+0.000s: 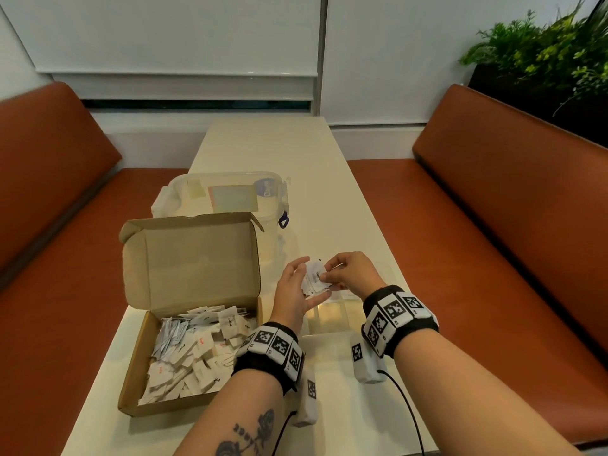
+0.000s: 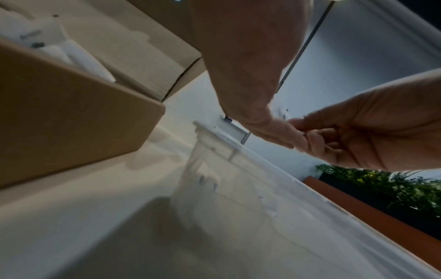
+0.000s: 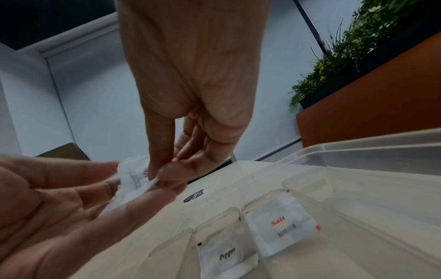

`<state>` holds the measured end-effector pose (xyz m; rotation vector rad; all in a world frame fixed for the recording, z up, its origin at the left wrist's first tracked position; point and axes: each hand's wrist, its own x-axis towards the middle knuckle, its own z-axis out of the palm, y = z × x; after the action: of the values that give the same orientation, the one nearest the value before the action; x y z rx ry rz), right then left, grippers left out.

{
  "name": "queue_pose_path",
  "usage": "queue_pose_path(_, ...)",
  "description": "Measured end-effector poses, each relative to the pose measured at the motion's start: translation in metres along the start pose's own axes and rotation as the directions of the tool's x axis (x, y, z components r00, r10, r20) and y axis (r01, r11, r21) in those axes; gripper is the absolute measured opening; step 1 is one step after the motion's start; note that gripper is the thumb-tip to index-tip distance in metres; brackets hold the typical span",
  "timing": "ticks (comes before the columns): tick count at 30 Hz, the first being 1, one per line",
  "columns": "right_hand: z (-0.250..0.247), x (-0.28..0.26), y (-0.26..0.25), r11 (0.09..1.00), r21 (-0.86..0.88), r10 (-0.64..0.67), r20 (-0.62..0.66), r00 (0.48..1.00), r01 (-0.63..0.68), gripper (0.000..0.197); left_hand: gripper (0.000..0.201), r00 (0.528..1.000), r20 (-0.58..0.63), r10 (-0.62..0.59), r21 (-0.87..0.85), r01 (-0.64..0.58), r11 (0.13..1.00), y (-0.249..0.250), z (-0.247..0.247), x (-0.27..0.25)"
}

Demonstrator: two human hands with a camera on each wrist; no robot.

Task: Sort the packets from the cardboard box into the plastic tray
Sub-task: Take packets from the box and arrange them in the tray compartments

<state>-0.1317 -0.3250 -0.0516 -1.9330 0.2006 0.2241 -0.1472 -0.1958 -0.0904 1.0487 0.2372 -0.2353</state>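
Observation:
An open cardboard box point(image 1: 131, 373) at the table's left front holds several white packets point(image 1: 197, 350). To its right lies the clear plastic tray point(image 1: 329, 320), under both hands. My left hand point(image 1: 297, 281) holds a small bunch of packets point(image 1: 316, 279) between thumb and fingers above the tray. My right hand point(image 1: 329, 274) pinches one packet point(image 3: 133, 179) of that bunch between thumb and forefinger point(image 3: 157, 179). In the right wrist view the tray point(image 3: 358, 149) has a Pepper packet point(image 3: 226, 254) and a Salt packet point(image 3: 281, 224) in neighbouring compartments. The left wrist view shows the box wall point(image 2: 71, 113) and both hands, packets hidden.
A clear lidded plastic container point(image 1: 230, 192) stands behind the box. The raised box lid point(image 1: 197, 258) stands left of the hands. Orange benches point(image 1: 493, 225) flank the narrow white table point(image 1: 279, 153). A plant point(image 1: 543, 54) is at the far right.

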Motion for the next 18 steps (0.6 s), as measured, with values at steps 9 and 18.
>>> queue_pose_path(9,0.006,0.003,0.002,0.999,-0.034,0.021,0.02,1.0,-0.021,0.009,0.031,1.0,0.009,0.007,0.029,-0.007,1.0,-0.005,-0.016,0.0)
queue_pose_path(18,0.005,0.007,-0.006,0.998,-0.044,0.053,0.047,0.997,-0.051,0.004,0.028,0.998,-0.035,0.053,0.062,-0.051,0.997,-0.007,-0.018,0.006)
